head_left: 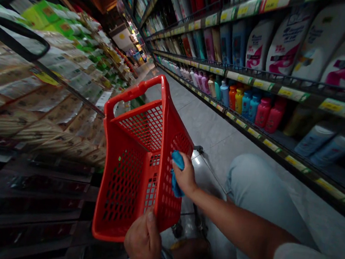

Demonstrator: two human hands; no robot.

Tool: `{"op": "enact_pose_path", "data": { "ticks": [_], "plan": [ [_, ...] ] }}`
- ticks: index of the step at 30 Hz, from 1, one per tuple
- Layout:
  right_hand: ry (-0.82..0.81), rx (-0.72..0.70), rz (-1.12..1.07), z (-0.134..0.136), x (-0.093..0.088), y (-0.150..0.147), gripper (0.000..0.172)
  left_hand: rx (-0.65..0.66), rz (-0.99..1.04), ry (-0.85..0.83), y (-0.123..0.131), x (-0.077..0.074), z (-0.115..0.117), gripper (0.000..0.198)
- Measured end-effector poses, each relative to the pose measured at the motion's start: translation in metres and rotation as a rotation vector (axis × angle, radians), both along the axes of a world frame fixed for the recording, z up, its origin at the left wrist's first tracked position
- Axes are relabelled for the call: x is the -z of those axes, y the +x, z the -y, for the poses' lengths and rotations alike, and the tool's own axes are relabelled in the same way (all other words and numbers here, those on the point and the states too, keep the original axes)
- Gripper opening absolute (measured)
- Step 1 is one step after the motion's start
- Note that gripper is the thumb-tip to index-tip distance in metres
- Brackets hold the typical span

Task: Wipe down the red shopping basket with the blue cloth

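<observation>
A red plastic shopping basket (122, 190) with mesh walls and a raised handle is tilted in front of me, its handle pointing away. My left hand (143, 242) grips the basket's near rim at the bottom of the view. My right hand (184, 174) comes in from the right and presses a crumpled blue cloth (176, 173) against the basket's right wall. The inside of the basket shows no contents, though my hands hide part of it.
Shelves of shampoo pouches and coloured bottles (250, 105) line the right of a tiled aisle floor (193, 115). Shelves of packaged goods (47, 107) stand on the left. My light denim-clad leg (247, 183) lies below the right arm.
</observation>
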State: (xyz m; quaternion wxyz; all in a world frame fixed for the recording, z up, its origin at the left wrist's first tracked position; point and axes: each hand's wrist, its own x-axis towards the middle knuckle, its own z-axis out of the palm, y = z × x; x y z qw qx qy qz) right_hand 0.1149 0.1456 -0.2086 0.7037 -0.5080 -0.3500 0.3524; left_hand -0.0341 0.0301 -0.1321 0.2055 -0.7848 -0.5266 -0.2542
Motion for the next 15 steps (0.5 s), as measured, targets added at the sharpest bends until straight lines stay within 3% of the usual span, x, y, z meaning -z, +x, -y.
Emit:
{"op": "enact_pose_path", "data": {
  "ticks": [2,4,9,11,15],
  "plan": [
    [0.119,-0.087,0.067,0.023,0.001,-0.007,0.036,0.005,-0.006,0.003,0.0,-0.002,0.0,0.04],
    [0.153,-0.132,0.09,0.02,0.001,-0.004,0.036,0.023,-0.019,0.0,0.002,-0.005,0.001,0.04],
    [-0.107,0.032,-0.01,-0.072,0.002,0.034,0.02,0.053,-0.04,0.005,0.003,-0.01,0.003,0.037],
    [-0.128,0.063,-0.019,-0.089,0.004,0.038,0.02,0.048,-0.053,0.009,0.003,-0.011,0.001,0.036],
    [-0.049,0.004,-0.001,-0.051,0.016,0.016,0.03,0.068,-0.102,-0.006,0.004,-0.013,-0.002,0.034]
  ]
}}
